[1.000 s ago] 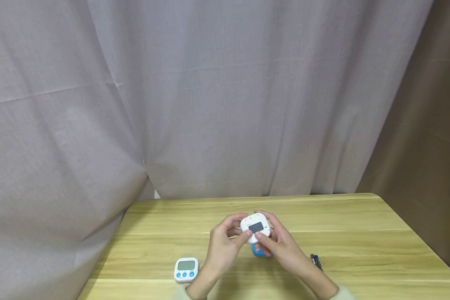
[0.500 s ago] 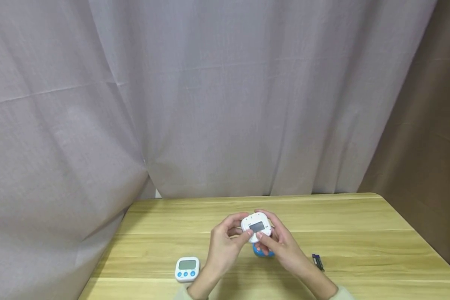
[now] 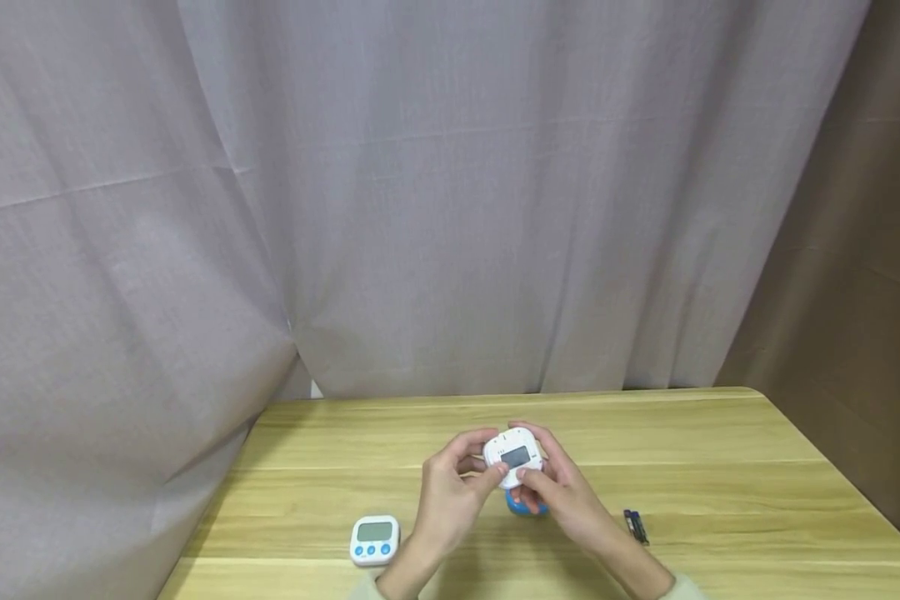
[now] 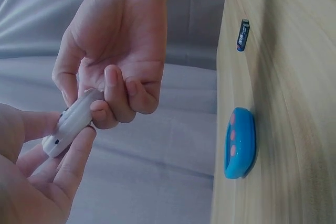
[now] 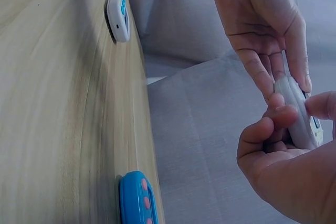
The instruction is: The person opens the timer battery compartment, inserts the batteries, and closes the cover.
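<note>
Both hands hold a white digital timer (image 3: 522,440) above the table, a dark rectangle on its flat face turned up toward the head camera. My left hand (image 3: 447,493) grips its left side, thumb on the face and fingers around the edge. On the other side my right hand (image 3: 568,502) pinches it, its thumb on the lower part of the face. In the left wrist view the timer (image 4: 76,119) appears edge-on between the two hands. Below them a blue timer (image 4: 242,142) with pink buttons lies on the table, partly covered by my right hand in the head view.
A second white timer (image 3: 374,540) with blue buttons rests on the wooden table (image 3: 720,467), left of my left forearm. Two small batteries (image 3: 635,527) lie side by side to the right of my right forearm. A grey curtain (image 3: 450,208) hangs behind the table.
Both hands keep their hold on the white timer almost in place. The right thumb has shifted slightly down on its face, and the dark rectangle's shade has varied a little.
</note>
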The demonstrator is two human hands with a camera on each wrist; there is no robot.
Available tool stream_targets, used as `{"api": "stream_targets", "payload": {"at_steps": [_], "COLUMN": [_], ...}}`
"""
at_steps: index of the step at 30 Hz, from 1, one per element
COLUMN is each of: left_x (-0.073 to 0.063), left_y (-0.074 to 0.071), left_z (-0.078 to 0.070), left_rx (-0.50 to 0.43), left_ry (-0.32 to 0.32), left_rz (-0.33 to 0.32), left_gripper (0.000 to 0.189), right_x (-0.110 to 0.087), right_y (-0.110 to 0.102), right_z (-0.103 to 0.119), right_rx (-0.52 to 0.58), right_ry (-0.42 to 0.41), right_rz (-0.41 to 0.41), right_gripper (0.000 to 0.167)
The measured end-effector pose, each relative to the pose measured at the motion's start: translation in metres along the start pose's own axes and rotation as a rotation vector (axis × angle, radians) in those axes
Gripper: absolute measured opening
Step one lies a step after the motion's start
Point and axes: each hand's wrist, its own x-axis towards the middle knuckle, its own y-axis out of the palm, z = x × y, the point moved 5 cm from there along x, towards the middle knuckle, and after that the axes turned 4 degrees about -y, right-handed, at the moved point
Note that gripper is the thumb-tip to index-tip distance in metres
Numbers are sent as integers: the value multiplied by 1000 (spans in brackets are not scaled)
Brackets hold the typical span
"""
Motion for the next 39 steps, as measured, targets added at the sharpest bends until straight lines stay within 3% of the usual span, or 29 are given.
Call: {"api": "stream_targets", "payload": {"at_steps": [6,14,22,29,39], "left_x": [-2,-2,0,2,5], "left_y": [1,1,-3,-7,-13], "left_z": [0,0,-4,-5,-3], "left_rx": [15,45,57,34,0], "left_ry": [15,46,70,81,60], "left_rz": [0,-2,-23,-73,-133], "left_gripper": [40,41,41,40,40], "right_x": [-1,-2,-3,-6,-4], "right_y": [2,2,0,-5,-13], "right_z": [-1,-7,-6,-5,-4], "right_rx": [13,10,68,94,57], "right_ry": [-10,102,155,256,205], "right_rz": [-21,-86,-79,-241,-344], "right_gripper": [61,69,68,68,53]}}
